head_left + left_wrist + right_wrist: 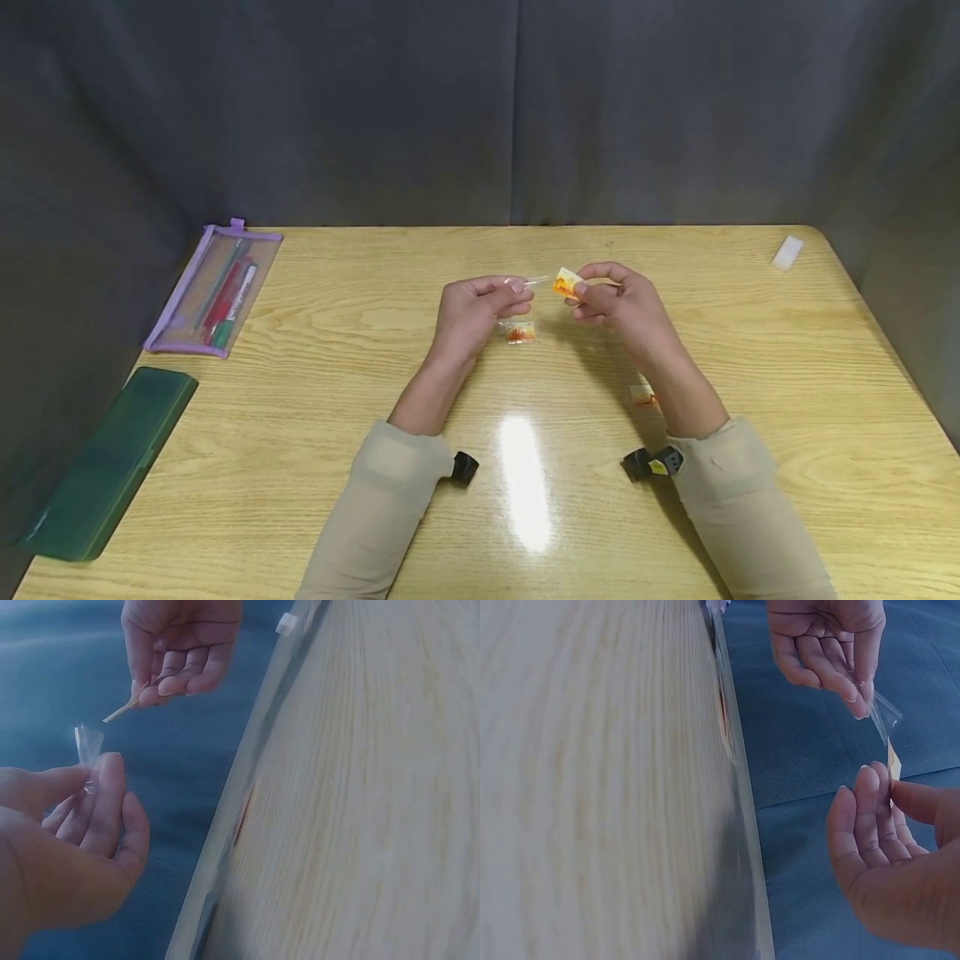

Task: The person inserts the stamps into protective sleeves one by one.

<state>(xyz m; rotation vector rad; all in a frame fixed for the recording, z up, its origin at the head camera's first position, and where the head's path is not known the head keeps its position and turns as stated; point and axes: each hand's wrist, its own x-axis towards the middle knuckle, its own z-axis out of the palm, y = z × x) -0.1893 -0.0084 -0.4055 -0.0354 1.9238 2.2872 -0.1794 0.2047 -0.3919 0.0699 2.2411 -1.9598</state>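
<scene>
Between thumb and fingers, my left hand (pixel 480 307) pinches a small clear plastic sleeve (pixel 89 744), its free end pointing at the right hand. My right hand (pixel 624 304) pinches a small thin yellow-and-orange printed card (pixel 566 283) by one edge. In the head view a narrow gap separates card and sleeve; in the right wrist view (pixel 893 759) they overlap or nearly touch. Both are held above the table. Just below the left fingers lies a similar printed piece (pixel 520 332) in clear plastic. Another printed piece (pixel 642 395) is partly hidden by the right forearm.
At the table's left are a purple-edged mesh pouch (pixel 174 321) with pens inside and a dark green case (pixel 112 467). A small white block (pixel 787 252) lies at the far right. Dark curtains (pixel 517 108) stand behind the wooden table (pixel 360 400).
</scene>
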